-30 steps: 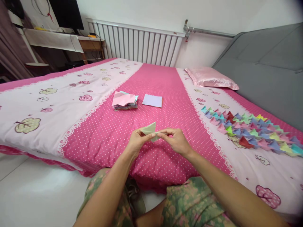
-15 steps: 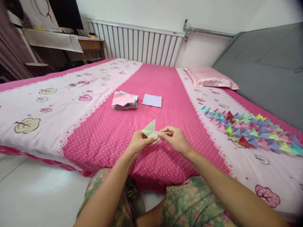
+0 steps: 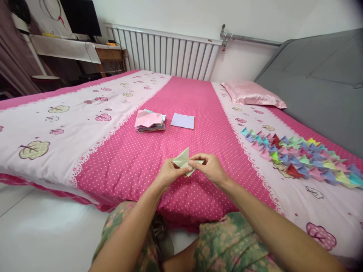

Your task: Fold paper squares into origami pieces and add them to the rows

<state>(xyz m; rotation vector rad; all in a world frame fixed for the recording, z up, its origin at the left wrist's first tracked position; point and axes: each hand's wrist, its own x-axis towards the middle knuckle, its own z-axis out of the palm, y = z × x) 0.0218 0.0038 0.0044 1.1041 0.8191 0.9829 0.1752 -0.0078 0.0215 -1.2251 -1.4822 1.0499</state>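
Note:
A pale green piece of folded paper (image 3: 182, 158) is held between my two hands just above the pink bedspread, one pointed corner standing up. My left hand (image 3: 171, 172) pinches its left and lower side, thumb in front. On the right side, my right hand (image 3: 209, 167) grips the paper with thumb and index finger, and a small tip sticks out past the fingers. Parts of the folds are hidden behind the fingers. Beyond the hands lie a stack of folded coloured papers (image 3: 149, 121), pink on top, and a flat lavender sheet (image 3: 183, 121).
Rows of small folded paper shapes (image 3: 306, 156) in many colours cover the bed's right side. Farther back rests a pink pillow (image 3: 253, 94) against a grey headboard (image 3: 317, 71). A white radiator (image 3: 164, 51) and a desk (image 3: 65, 49) with a monitor stand behind.
The folded paper and both hands have shifted slightly right and down. Its upright corner has turned a little, and the fingers have stayed on it.

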